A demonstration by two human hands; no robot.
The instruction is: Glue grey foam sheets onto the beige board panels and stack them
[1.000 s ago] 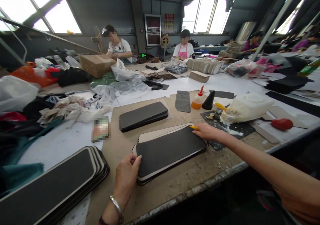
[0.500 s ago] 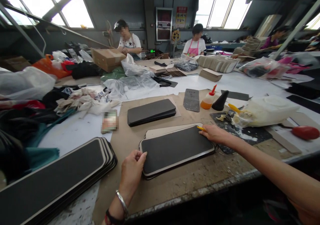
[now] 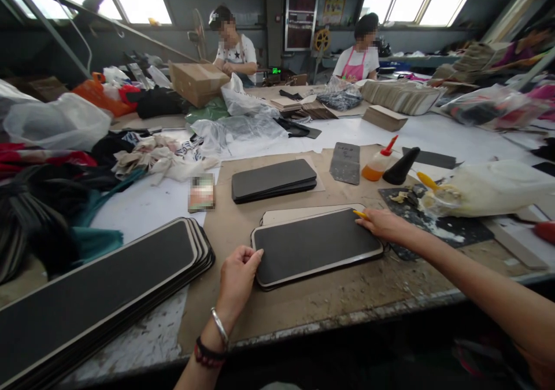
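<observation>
A dark grey rounded panel [image 3: 318,244] with a pale border lies on top of a small stack. My left hand [image 3: 239,273] pinches its left edge between thumb and fingers. At the panel's upper right corner, my right hand [image 3: 378,223] is closed round a small yellow tool [image 3: 361,215], most of it hidden by the fingers. A beige board [image 3: 299,214] sticks out from under the panel at the back. Behind it rests a stack of plain dark grey pieces [image 3: 274,179]. Longer bordered panels [image 3: 108,268] are piled at the left.
A glue-smeared dark board [image 3: 466,237] lies at the right beside a whitish plastic container [image 3: 489,190]. Near it stand a red-tipped bottle [image 3: 376,167] and a black cone-shaped object [image 3: 401,167]. Cloth scraps [image 3: 151,156] heap at the left. Two co-workers [image 3: 238,52] sit across the table.
The camera view has tilted down and swung slightly left, so everything sits higher and further right. Both hands keep nearly the same places at the panel.
</observation>
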